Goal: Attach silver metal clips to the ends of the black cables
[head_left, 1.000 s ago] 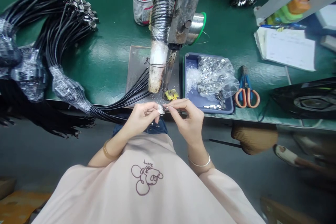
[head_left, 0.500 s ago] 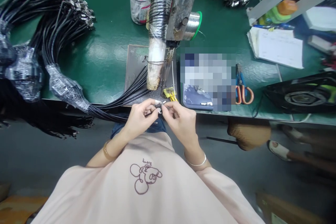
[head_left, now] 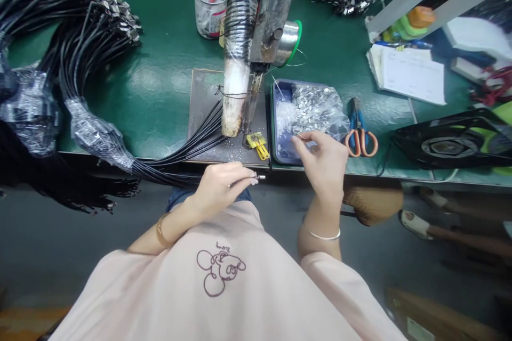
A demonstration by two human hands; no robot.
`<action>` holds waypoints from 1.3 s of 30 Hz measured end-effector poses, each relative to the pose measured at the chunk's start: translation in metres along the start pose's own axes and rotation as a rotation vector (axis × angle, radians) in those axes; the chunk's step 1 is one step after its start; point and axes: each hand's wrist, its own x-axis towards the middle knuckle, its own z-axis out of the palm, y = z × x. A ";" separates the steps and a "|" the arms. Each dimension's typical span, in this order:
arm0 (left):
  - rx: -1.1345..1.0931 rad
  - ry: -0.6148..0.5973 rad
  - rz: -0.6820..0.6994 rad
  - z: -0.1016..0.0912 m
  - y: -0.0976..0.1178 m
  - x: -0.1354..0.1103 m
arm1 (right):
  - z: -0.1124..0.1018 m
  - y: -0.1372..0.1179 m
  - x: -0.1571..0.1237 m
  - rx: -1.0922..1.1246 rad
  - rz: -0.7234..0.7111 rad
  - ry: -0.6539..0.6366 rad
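Your left hand point(head_left: 224, 180) pinches a small metal end piece point(head_left: 261, 177) between thumb and fingers, just off the front edge of the bench; your fingers hide whether it is joined to a cable. Your right hand point(head_left: 323, 160) is over the blue tray point(head_left: 283, 153), thumb and forefinger close together; whether they grip anything, you cannot tell here. Judge the work as partway: the cable bundles point(head_left: 96, 26) at upper left show metal ends, while loose silvery parts point(head_left: 318, 109) lie in the tray. Black cables point(head_left: 205, 134) run onto the dark plate point(head_left: 202, 90), below the hose point(head_left: 235, 77); a yellow clip point(head_left: 258, 145) sits near them. On the green bench point(head_left: 160, 90), locate the wire spool point(head_left: 288, 42) behind the tray, the cutters point(head_left: 361, 136) to its right, then papers point(head_left: 412, 77) and a black fan point(head_left: 448, 145). Beyond the bench edge, a cardboard box point(head_left: 412, 317) stands on the floor.
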 end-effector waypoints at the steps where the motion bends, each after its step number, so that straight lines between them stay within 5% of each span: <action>1: 0.028 -0.069 0.014 -0.001 0.001 0.001 | 0.002 0.006 0.006 -0.065 -0.011 -0.039; 6: -0.316 -0.387 -0.300 -0.013 -0.004 0.007 | 0.014 0.017 0.021 -0.170 -0.027 -0.183; 10: -0.567 -0.164 -0.481 -0.016 -0.011 0.012 | 0.011 0.015 0.020 -0.145 -0.024 -0.252; 24: -0.559 0.113 -0.448 -0.005 -0.010 0.015 | 0.014 0.014 0.023 -0.089 -0.062 -0.205; 31: -0.462 0.176 -0.429 0.001 -0.009 0.013 | 0.006 -0.021 -0.009 0.325 0.095 0.104; 36: -0.384 0.230 -0.368 0.005 -0.005 0.013 | 0.017 -0.056 -0.036 0.523 0.024 -0.140; 39: -0.362 0.222 -0.351 0.006 -0.004 0.012 | 0.029 -0.063 -0.042 0.494 0.003 -0.145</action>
